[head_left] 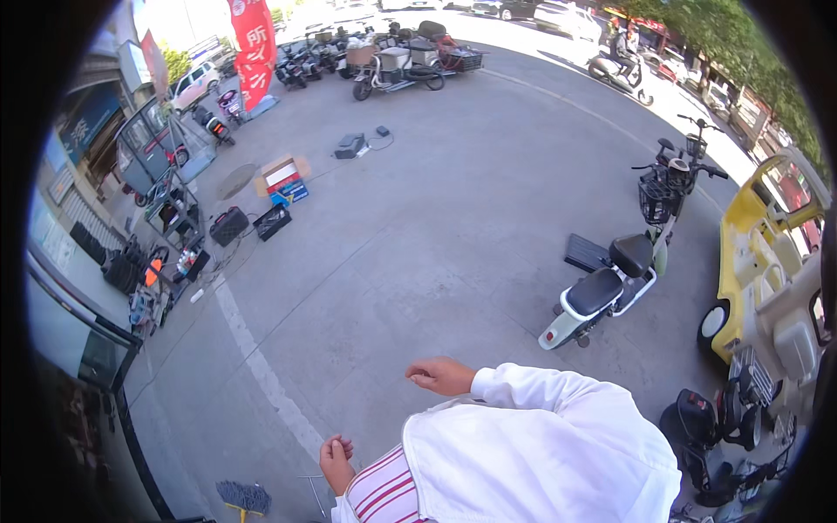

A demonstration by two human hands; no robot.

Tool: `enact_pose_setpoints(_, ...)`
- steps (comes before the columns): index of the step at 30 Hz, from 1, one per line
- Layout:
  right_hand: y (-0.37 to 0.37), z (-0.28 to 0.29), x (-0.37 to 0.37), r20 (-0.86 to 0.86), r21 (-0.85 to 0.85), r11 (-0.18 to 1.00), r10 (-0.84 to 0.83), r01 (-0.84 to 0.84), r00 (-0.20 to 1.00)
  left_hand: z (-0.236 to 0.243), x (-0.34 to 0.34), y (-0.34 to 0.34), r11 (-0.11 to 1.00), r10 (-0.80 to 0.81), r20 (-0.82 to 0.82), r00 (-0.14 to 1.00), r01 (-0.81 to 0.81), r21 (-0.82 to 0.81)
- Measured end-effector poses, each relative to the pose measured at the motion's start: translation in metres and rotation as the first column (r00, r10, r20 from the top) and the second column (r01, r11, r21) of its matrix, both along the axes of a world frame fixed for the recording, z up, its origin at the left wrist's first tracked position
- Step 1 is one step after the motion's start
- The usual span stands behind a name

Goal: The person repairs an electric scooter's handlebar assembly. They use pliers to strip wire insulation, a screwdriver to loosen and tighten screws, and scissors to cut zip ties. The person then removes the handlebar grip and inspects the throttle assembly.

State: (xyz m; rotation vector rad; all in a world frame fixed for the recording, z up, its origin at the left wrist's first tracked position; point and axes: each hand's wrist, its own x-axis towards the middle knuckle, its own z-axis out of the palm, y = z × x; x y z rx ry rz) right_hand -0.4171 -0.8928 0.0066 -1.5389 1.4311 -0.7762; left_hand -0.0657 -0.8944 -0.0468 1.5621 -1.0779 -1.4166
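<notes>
My left hand (336, 464) hangs low near the striped shirt front, its fingers curled in and nothing showing in them. Just beside it a thin metal rod (314, 488) appears near the lower edge; what it belongs to is cut off. My right hand (442, 376) is held out in front of the body, fingers loosely closed with no object visible. A white jacket sleeve covers that arm. Nearest on the right stands an electric scooter (596, 292) with a black seat and front basket, and a flat black box (586, 252) lies beside it.
A yellow three-wheeled vehicle (741, 270) stands at right, with a scooter (697, 427) below it. At left lie an open carton (283, 179), a black case (229, 226), a black tray (272, 222) and a grey device (350, 146). A mop (243, 497) is near the glass door.
</notes>
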Motion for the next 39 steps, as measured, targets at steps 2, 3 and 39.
enact_pose_setpoints(2, -0.044, 0.014, -0.016, -0.045, 0.017, 0.995, -0.098, 0.099, 0.994, 0.043, -0.017, -0.091, 0.987, -0.113, -0.028, 0.993, 0.110, -0.116)
enact_pose_setpoints(3, -0.061, 0.011, -0.018, -0.007, 0.015, 0.981, -0.191, 0.191, 0.982, 0.058, -0.023, -0.131, 0.969, -0.202, -0.005, 0.979, 0.199, -0.143)
enact_pose_setpoints(39, -1.312, -0.017, 0.493, 0.297, 0.287, 0.937, 0.109, -0.198, 0.949, 0.051, 0.461, -1.257, 0.975, 0.219, 0.027, 0.975, -0.218, -0.048)
